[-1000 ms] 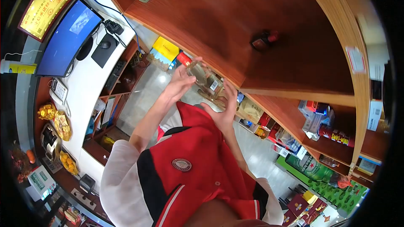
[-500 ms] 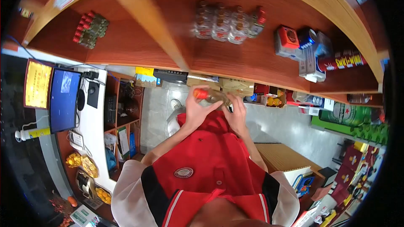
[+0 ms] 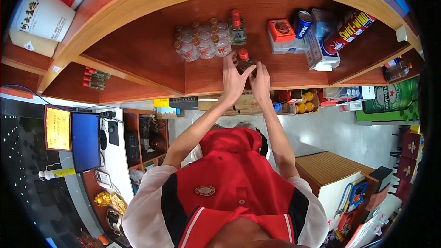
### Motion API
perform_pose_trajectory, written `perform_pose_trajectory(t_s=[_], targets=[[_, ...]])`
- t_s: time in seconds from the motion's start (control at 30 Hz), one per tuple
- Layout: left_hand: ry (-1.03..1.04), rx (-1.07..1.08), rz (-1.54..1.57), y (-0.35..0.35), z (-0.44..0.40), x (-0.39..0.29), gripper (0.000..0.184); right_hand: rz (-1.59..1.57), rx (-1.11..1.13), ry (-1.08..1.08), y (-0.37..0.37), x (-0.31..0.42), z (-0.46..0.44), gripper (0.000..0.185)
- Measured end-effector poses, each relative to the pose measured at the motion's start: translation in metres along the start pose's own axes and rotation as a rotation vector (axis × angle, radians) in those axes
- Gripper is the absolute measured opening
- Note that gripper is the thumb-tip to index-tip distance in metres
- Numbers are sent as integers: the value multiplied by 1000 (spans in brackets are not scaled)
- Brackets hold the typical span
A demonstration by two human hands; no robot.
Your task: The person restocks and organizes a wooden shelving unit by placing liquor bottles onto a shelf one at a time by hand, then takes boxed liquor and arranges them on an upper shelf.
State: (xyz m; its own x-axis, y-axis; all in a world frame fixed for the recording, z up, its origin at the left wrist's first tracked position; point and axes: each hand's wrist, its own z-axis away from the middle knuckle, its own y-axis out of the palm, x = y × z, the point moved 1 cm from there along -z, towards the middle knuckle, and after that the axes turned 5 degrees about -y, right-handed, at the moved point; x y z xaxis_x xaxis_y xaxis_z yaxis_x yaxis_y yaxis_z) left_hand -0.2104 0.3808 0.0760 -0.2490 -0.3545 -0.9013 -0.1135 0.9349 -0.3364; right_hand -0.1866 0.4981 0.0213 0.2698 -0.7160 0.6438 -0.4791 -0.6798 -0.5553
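Note:
A small glass bottle with a red cap (image 3: pixel 244 60) is between my hands at the shelf's front edge. My left hand (image 3: pixel 235 80) has its fingers along the bottle's left side, thumb across its near side. Against the right side of the bottle, my right hand (image 3: pixel 260 81) has its fingers closed in; the hands partly hide the lower part of the glass. Just behind stands another red-capped bottle (image 3: pixel 238 31), upright. To its left, several clear bottles with brownish caps (image 3: pixel 202 46) stand in rows.
On the wooden shelf (image 3: pixel 211 76), right of my hands, are a red-orange box (image 3: pixel 281 30), a blue Pepsi can (image 3: pixel 302 24) and a red Swirl-Wind can (image 3: pixel 348 33). A divider (image 3: pixel 133 74) separates a left compartment holding small red-capped bottles (image 3: pixel 95 79). Boxes stand below the shelf.
Both hands have moved from in front of my chest up and forward to the shelf, bringing the red-capped bottle along. It was tilted sideways before. The camera view has shifted too.

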Motion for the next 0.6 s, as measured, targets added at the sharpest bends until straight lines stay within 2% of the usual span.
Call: perform_pose_trajectory(t_s=[0.03,0.17,0.23,0.33,0.37,0.4,0.43,0.47,0.5,0.53,0.6], targets=[[6,23,-20,5,-3,7,76,-37,74,86,2,-8,-7,54],[78,9,33,16,-15,18,75,-200,53,70,12,-22,-36,58],[164,-29,-39,17,-21,21,72,-277,92,80,20,-25,-48,65],[154,-41,-146,14,-25,19,77,-183,109,159,29,-16,-65,64],[155,-49,-145,13,-26,22,77,-205,140,179,36,-19,-68,77],[189,-54,-161,12,-25,24,78,-206,145,173,42,-23,-68,77],[222,-60,-177,11,-24,27,79,-177,90,80,47,-25,-69,77],[217,-66,-179,11,-22,33,79,-149,37,-12,51,-26,-70,78],[147,-23,-176,10,-18,40,78,-152,46,-13,56,-28,-70,78],[74,20,-173,10,-15,47,76,-190,75,50,60,-31,-69,80],[67,18,-175,9,-12,60,74,-231,119,115,62,-27,-68,82]])
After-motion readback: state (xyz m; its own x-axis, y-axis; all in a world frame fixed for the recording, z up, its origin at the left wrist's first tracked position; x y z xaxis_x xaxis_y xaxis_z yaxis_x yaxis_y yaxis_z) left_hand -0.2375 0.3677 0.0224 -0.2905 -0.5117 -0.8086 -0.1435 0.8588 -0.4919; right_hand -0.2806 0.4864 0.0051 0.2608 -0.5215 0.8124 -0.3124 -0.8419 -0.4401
